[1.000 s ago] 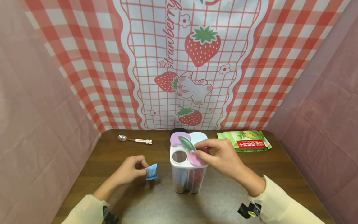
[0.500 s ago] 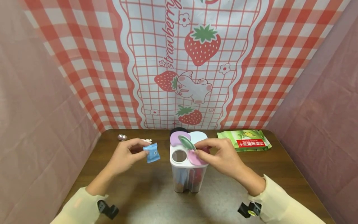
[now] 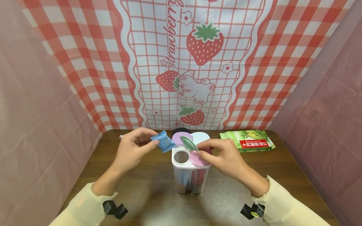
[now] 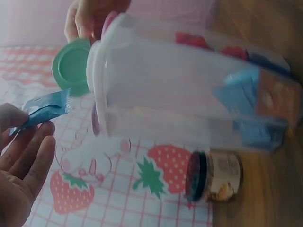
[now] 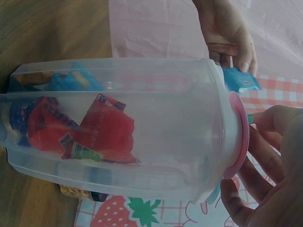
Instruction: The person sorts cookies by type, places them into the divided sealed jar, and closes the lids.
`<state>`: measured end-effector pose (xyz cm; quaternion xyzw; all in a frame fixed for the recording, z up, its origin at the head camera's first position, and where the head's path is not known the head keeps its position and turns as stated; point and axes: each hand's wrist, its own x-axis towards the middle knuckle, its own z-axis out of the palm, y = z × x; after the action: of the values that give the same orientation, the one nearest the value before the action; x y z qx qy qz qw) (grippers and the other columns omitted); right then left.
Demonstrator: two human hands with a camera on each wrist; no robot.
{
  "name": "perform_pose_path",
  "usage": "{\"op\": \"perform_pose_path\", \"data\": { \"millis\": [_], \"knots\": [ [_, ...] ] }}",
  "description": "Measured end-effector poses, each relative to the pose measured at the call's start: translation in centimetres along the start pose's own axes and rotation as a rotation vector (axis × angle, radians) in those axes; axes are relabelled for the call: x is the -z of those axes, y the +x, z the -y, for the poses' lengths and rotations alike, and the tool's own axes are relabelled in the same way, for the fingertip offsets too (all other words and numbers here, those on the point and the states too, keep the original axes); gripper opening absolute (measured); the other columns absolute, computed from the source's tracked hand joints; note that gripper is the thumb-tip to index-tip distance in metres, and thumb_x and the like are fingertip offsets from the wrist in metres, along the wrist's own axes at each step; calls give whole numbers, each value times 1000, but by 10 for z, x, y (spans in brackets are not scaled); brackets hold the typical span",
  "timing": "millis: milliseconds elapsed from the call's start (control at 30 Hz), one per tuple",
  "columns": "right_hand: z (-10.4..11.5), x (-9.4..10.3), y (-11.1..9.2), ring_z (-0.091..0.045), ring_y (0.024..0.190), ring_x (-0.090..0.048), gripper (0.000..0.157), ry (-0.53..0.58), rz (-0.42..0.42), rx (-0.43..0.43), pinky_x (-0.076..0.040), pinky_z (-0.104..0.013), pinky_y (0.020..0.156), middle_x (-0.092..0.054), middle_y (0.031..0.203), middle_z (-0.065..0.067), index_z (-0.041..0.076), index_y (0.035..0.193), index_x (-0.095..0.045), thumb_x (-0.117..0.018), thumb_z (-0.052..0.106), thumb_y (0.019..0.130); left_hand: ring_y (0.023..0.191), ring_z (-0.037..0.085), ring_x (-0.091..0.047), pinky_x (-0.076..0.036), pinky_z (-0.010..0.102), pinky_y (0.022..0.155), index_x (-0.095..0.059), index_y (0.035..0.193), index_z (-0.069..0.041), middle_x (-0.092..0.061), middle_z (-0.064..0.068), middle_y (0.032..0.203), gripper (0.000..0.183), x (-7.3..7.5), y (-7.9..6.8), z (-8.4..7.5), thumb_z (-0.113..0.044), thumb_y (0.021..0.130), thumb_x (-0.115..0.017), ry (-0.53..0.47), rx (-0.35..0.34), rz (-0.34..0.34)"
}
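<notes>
My left hand (image 3: 133, 150) pinches a small blue snack packet (image 3: 163, 141) by one end, up at the left of a clear storage container (image 3: 189, 180). The container has a white top with several coloured lids: purple, pale blue, pink and green. Between thumb and forefinger my right hand (image 3: 226, 157) holds the green lid (image 3: 189, 143) tilted up, beside the round opening (image 3: 181, 157) at the front left. Inside, blue packets (image 4: 248, 104) lie in one compartment and red packets (image 5: 106, 135) in another, as the wrist views show.
A jar with a dark lid (image 4: 220, 177) stands behind the container. At the back right of the table lies a green packet of wipes (image 3: 249, 140). The spoon at the back left is mostly hidden by my left hand. A strawberry-print cloth (image 3: 198, 78) hangs behind the table.
My left hand has risen and moved right with the blue packet, toward the container, and now covers most of the spoon. The right hand keeps the green lid tilted in the same place.
</notes>
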<state>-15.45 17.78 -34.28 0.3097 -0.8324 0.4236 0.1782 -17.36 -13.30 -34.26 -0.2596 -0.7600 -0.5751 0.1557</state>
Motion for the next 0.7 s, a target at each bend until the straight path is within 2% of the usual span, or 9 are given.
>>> {"op": "perform_pose_path", "data": {
  "millis": [200, 400, 533, 700],
  "knots": [
    [0, 0, 0, -4, 69, -63, 19, 2, -3, 5, -53, -24, 60, -76, 85, 12, 18, 97, -81, -81, 5, 84, 73, 16, -71, -59, 28, 64, -74, 103, -5, -77, 11, 89, 16, -13, 2, -9, -2, 88, -79, -75, 7, 20],
    [-2, -1, -1, -4, 68, -62, 19, 0, -10, 13, -52, -23, 60, -75, 83, 12, 18, 98, -81, -81, 5, 84, 72, 17, -70, -58, 29, 62, -75, 100, -11, -76, 4, 88, 14, -26, 0, -8, -7, 88, -80, -64, 37, 56],
    [-2, -1, -1, -4, 68, -62, 19, 2, -10, 16, -52, -23, 60, -75, 83, 12, 18, 98, -81, -81, 5, 84, 74, 17, -70, -59, 31, 65, -76, 100, -11, -77, 2, 89, 14, -34, -1, -6, -7, 88, -81, -31, 7, 76],
    [-2, 0, -1, -4, 68, -62, 19, 7, -1, 14, -52, -23, 60, -75, 84, 11, 18, 99, -81, -81, 6, 85, 76, 12, -70, -60, 28, 70, -78, 99, -12, -77, 0, 91, 14, -39, -2, -6, -5, 87, -81, 36, -62, 107]
  ]
}}
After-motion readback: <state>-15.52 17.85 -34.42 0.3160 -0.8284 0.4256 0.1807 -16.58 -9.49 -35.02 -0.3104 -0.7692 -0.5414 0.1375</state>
